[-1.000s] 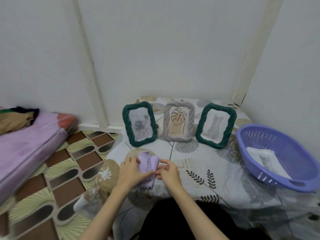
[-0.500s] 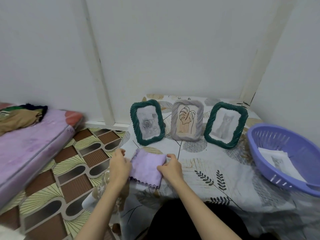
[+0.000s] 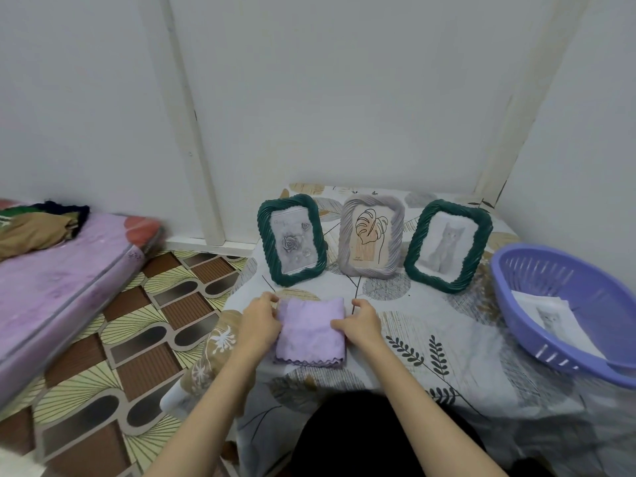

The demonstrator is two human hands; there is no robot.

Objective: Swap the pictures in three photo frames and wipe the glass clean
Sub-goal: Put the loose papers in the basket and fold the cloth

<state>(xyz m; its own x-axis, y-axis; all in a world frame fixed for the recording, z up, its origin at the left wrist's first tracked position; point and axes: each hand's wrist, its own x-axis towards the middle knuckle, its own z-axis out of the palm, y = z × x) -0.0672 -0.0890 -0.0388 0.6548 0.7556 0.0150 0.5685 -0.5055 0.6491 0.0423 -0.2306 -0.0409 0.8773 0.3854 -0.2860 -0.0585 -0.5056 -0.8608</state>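
White walls meet in a corner behind a low surface draped in a leaf-print sheet (image 3: pixel 430 325), and that is our working ground. Off to the left, a pink mattress (image 3: pixel 62 284) lies on the patterned floor with bundled clothes on top. On the right sits a purple basket (image 3: pixel 564 294), printed sheets lying inside, one showing a grey cat; I'd judge those are pictures kept to hand for swapping.

Now the line-up at the back: three frames standing upright, faces toward the person, presumably so the glass can be checked. Left green frame (image 3: pixel 292 239) carries a rose picture, grey frame (image 3: pixel 371 235) in the middle a leaf drawing, right green frame (image 3: pixel 447 243) a cat. Each stands apart from its neighbour.

Down front, the purple cloth (image 3: pixel 309 333) lies folded flat on the sheet, just before the left green frame and not touching it. Left hand (image 3: pixel 260 321) pinches the cloth's far left corner, fingers curled over the edge. Right hand (image 3: pixel 361 325) rests at the cloth's right edge, thumb on the fabric, fingers curled just beyond its far corner; whether those fingers actually grip it, I cannot tell. My read: the cloth is being squared into a pad for wiping.
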